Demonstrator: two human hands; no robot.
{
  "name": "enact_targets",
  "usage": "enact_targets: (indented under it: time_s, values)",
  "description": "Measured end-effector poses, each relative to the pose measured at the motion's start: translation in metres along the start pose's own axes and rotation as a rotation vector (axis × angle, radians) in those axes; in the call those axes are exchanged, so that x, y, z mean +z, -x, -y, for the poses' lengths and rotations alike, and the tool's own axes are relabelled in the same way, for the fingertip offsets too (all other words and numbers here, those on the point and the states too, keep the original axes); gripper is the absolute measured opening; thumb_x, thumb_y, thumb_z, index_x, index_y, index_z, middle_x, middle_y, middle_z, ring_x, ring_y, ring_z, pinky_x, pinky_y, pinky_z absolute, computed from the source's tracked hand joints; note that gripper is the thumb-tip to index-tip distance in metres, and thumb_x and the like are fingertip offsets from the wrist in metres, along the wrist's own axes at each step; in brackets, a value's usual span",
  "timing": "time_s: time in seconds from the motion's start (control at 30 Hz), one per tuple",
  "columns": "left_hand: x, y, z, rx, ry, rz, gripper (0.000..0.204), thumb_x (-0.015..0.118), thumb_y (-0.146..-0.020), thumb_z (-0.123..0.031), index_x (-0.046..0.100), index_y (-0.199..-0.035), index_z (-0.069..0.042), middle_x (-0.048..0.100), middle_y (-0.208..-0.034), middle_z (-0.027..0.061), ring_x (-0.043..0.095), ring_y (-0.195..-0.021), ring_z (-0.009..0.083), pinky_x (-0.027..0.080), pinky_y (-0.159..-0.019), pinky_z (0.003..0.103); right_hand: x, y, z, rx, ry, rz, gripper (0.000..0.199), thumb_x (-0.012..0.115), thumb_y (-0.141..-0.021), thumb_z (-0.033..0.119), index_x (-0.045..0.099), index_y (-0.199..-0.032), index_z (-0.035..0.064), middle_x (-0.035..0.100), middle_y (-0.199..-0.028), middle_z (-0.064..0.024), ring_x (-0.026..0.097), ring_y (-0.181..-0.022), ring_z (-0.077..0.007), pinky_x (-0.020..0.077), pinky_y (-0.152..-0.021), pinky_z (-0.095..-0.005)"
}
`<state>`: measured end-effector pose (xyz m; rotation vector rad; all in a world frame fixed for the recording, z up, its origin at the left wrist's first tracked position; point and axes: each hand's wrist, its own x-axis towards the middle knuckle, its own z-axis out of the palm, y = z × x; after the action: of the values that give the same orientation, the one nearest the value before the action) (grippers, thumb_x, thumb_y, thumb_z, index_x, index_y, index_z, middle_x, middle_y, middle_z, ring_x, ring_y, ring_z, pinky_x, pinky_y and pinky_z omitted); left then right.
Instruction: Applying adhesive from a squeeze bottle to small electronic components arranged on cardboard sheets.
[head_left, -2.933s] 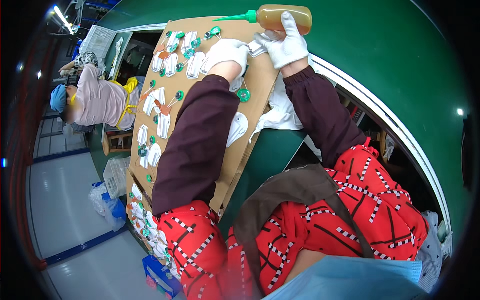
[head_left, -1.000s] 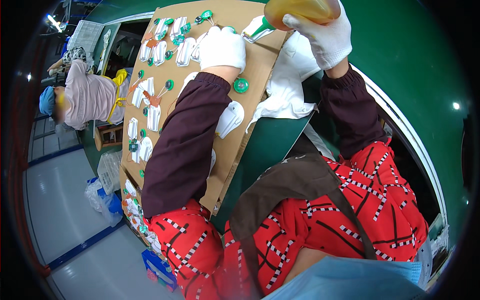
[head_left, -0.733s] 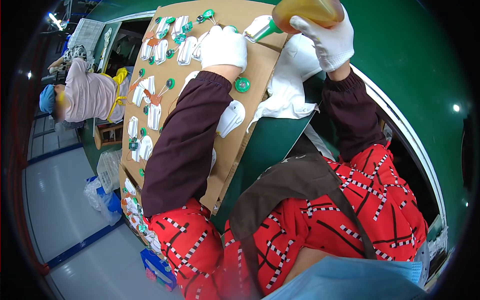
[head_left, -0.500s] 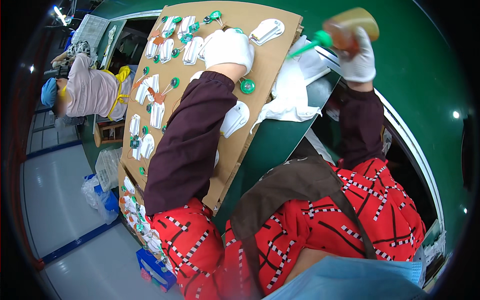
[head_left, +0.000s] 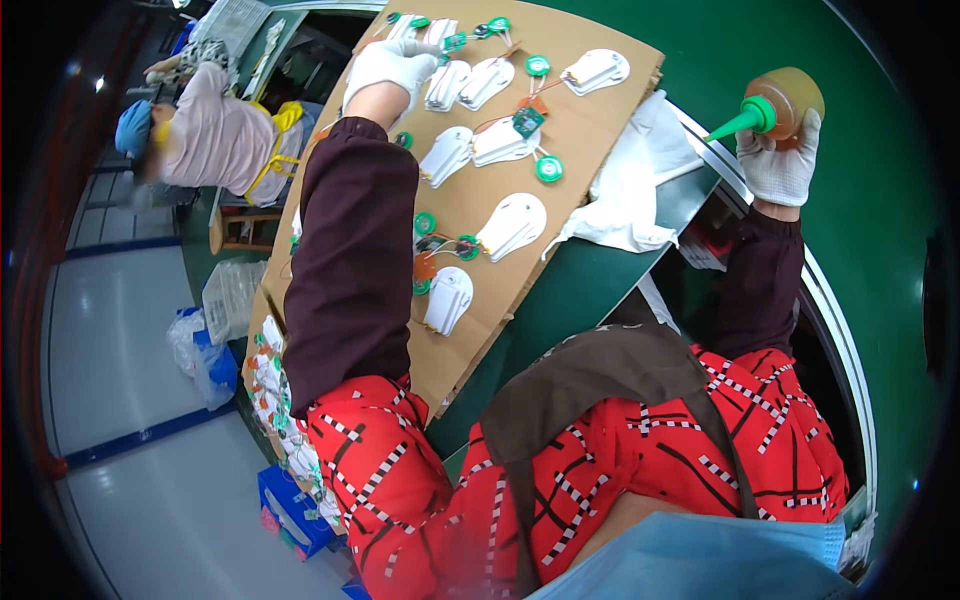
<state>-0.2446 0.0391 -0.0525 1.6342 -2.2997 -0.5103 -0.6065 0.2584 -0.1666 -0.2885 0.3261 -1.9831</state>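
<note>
A brown cardboard sheet (head_left: 590, 120) lies tilted on the green table (head_left: 860, 230). Several white flat parts (head_left: 514, 226) with green discs and small wired boards are laid out on it. My left hand (head_left: 392, 62), in a white glove, rests on parts at the far left of the cardboard. My right hand (head_left: 778, 165), also gloved, grips an amber squeeze bottle (head_left: 785, 100) with a green nozzle. It holds the bottle off to the right of the cardboard, nozzle pointing left.
A white cloth (head_left: 630, 190) lies at the cardboard's right edge. Another person (head_left: 215, 140) in a pink top sits at the left. Plastic bags (head_left: 225, 300) and a blue bin (head_left: 290, 510) stand on the grey floor below left.
My right hand has carried the bottle from over the cardboard's top out to the right, away from the parts. My left hand has stayed on the parts at the far left.
</note>
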Motion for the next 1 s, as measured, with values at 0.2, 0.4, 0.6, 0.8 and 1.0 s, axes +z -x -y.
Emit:
enact_targets:
  time_s: [0.2,0.4,0.6,0.8,1.0]
  values:
    - [0.009,0.015,-0.009,-0.024,-0.449,0.077,0.037,0.060,-0.082,-0.042,0.075,-0.096,-0.012,0.069,-0.101,0.0156,0.065,-0.096,0.0303,0.049,-0.087,0.037,0.029,-0.021,-0.022,0.064,0.055,0.145,0.039,0.060,-0.092,0.035,0.053,-0.118,0.0068,0.065,-0.102,-0.0100,0.054,-0.059,-0.0154,0.0572,-0.076,-0.0397]
    - [0.040,0.016,-0.033,0.252,-0.292,-0.155,0.036,0.064,-0.078,-0.039,0.073,-0.095,-0.008,0.070,-0.088,0.0160,0.067,-0.083,0.0299,0.051,-0.079,0.037,0.059,-0.033,-0.040,0.138,0.111,0.215,0.043,0.059,-0.093,0.034,0.049,-0.124,0.0059,0.062,-0.113,-0.0104,0.061,-0.078,-0.0196,0.0543,-0.085,-0.0381]
    - [0.052,0.013,-0.051,0.136,-0.476,0.055,0.028,0.061,-0.085,-0.033,0.071,-0.099,-0.012,0.068,-0.099,0.0149,0.067,-0.092,0.0310,0.053,-0.078,0.039,0.075,-0.047,-0.056,-0.010,0.399,0.224,0.046,0.056,-0.095,0.033,0.045,-0.132,0.0085,0.059,-0.121,-0.0093,0.060,-0.111,-0.0255,0.0494,-0.097,-0.0413]
    - [0.061,0.016,-0.050,0.079,-0.535,-0.037,0.027,0.058,-0.083,-0.029,0.073,-0.089,-0.008,0.068,-0.089,0.0197,0.066,-0.087,0.0348,0.051,-0.080,0.041,0.127,-0.030,-0.085,-0.240,0.597,0.232,0.043,0.071,-0.082,0.023,0.054,-0.116,0.0023,0.064,-0.096,-0.0047,0.063,-0.086,-0.0138,0.0504,-0.071,-0.0264]
    - [0.045,0.007,-0.024,0.020,-0.290,-0.080,0.028,0.064,-0.080,-0.031,0.073,-0.088,-0.006,0.070,-0.084,0.0173,0.069,-0.082,0.0292,0.052,-0.078,0.037,0.131,-0.046,-0.110,-0.272,0.640,0.299,0.059,0.078,-0.075,0.008,0.051,-0.126,-0.0001,0.062,-0.109,-0.0080,0.061,-0.093,-0.0146,0.0517,-0.079,-0.0279]
